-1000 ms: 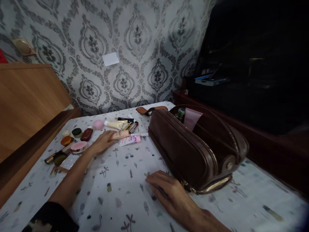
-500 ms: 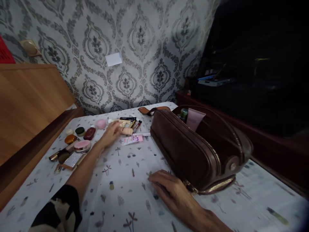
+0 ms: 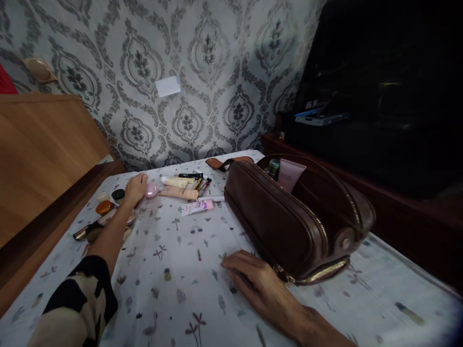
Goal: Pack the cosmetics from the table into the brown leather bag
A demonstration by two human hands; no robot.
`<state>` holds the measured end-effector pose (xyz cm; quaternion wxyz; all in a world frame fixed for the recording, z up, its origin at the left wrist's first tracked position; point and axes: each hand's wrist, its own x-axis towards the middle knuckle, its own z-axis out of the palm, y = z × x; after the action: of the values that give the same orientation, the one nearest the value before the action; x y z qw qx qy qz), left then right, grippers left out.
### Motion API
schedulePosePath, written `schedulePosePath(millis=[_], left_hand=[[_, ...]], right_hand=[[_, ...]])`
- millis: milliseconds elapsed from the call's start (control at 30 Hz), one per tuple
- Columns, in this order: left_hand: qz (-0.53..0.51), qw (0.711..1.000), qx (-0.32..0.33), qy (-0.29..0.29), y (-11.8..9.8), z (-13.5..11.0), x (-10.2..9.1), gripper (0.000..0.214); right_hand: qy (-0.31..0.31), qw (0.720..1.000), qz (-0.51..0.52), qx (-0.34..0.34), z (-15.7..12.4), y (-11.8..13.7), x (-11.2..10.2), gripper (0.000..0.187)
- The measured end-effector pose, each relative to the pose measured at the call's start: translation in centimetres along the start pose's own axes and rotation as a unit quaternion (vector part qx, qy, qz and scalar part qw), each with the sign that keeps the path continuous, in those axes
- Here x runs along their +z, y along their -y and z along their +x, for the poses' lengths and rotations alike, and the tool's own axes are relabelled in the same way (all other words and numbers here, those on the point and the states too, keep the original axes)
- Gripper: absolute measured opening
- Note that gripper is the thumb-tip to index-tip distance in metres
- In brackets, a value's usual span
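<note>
My left hand point(image 3: 135, 189) reaches to the far left of the table, fingers curled down over a spot between a pink sponge point(image 3: 151, 191) and a dark green pot point(image 3: 117, 194). What is under the fingers is hidden. A beige tube point(image 3: 180, 193) lies loose on the cloth to its right, beside a cream tube point(image 3: 175, 181) and a pink sachet point(image 3: 197, 207). My right hand point(image 3: 253, 284) rests flat and open on the patterned cloth point(image 3: 181, 270), against the near end of an open brown leather bag point(image 3: 289, 217). A pink tube point(image 3: 289, 174) stands inside the bag.
Several compacts, an orange pot point(image 3: 104, 207) and pencils lie along the left edge by my left forearm. A wooden panel point(image 3: 43, 144) stands to the left and a dark cabinet point(image 3: 379, 120) to the right. The patterned wall with a white note point(image 3: 167, 86) is behind.
My left hand let go of the beige tube, which now lies on the cloth, and moved left to the spot beside the pink sponge. My right hand has not moved.
</note>
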<state>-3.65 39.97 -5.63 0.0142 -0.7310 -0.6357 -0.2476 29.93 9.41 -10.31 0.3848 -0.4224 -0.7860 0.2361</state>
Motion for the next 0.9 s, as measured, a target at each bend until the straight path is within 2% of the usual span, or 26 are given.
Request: schedulePosePath(millis=[100,267,433,600,700,900], left_hand=[[-0.004,1.000,0.009,0.013,-0.8,-1.2,0.5,0.037],[-0.048,0.997,0.039,0.053,-2.7,-4.5,1.5,0.041],[-0.099,0.993,0.036,0.047,-3.9,-7.5,1.4,0.047],[-0.182,0.981,0.024,0.069,-5.1,-10.5,0.8,0.056],[-0.257,0.962,0.015,0.087,-5.9,-12.5,0.1,0.064],[-0.424,0.893,-0.079,0.126,-8.3,-15.9,0.0,0.063]], right_hand=[[-0.001,1.000,-0.001,-0.003,0.0,-0.1,0.0,0.025],[0.005,1.000,0.007,-0.002,0.1,0.2,-0.2,0.024],[0.001,1.000,0.009,0.001,0.0,0.1,-0.1,0.022],[0.005,1.000,0.008,0.006,0.0,-0.1,0.0,0.022],[0.030,0.999,-0.005,0.016,0.4,0.0,-0.2,0.022],[0.068,0.995,-0.049,0.061,3.7,0.7,0.1,0.025]])
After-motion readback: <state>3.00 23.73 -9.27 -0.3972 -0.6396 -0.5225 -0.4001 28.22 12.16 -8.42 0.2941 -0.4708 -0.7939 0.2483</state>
